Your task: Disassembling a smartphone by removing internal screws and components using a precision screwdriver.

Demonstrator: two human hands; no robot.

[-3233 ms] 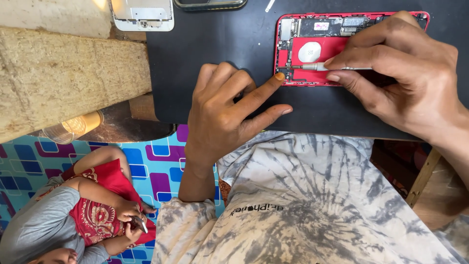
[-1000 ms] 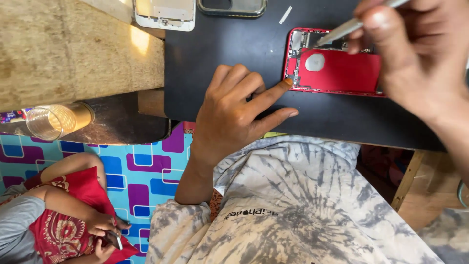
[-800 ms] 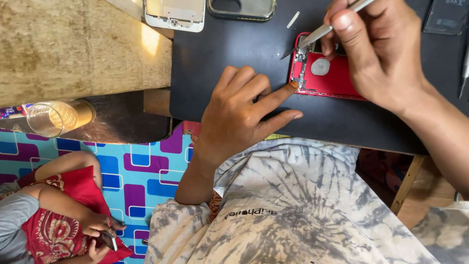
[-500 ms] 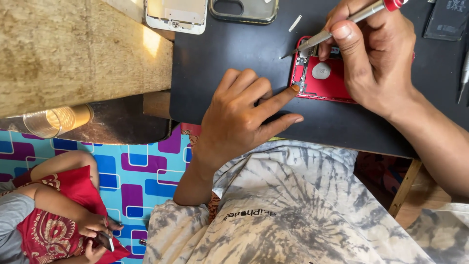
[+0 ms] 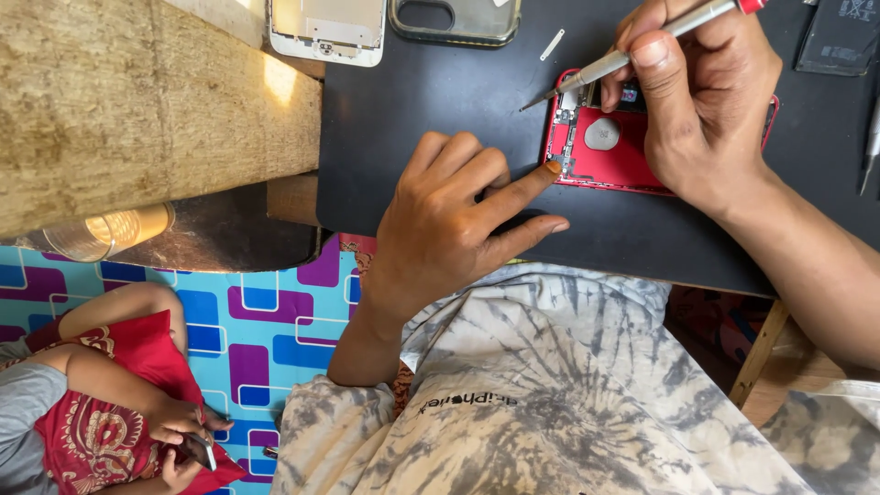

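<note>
An opened red phone body [image 5: 612, 161] lies on a black work mat [image 5: 440, 110]. My left hand [image 5: 449, 220] rests flat on the mat, its index fingertip pressed against the phone's lower left corner. My right hand [image 5: 701, 101] covers the phone's right half and grips a silver screwdriver [image 5: 623, 57] with a red cap. The screwdriver's tip hangs just above the phone's upper left corner. A round grey part shows inside the phone.
On the mat's far edge lie a white phone screen frame [image 5: 325, 27], a clear phone case [image 5: 454, 18] and a small metal strip [image 5: 552, 44]. A black battery [image 5: 843, 37] sits far right. A wooden bench [image 5: 137, 101] is left. Another person [image 5: 110, 403] sits below left.
The view has shifted left over the phone. My right hand came down onto the phone with the screwdriver, its tip now near the upper left corner. My left hand stayed put.
</note>
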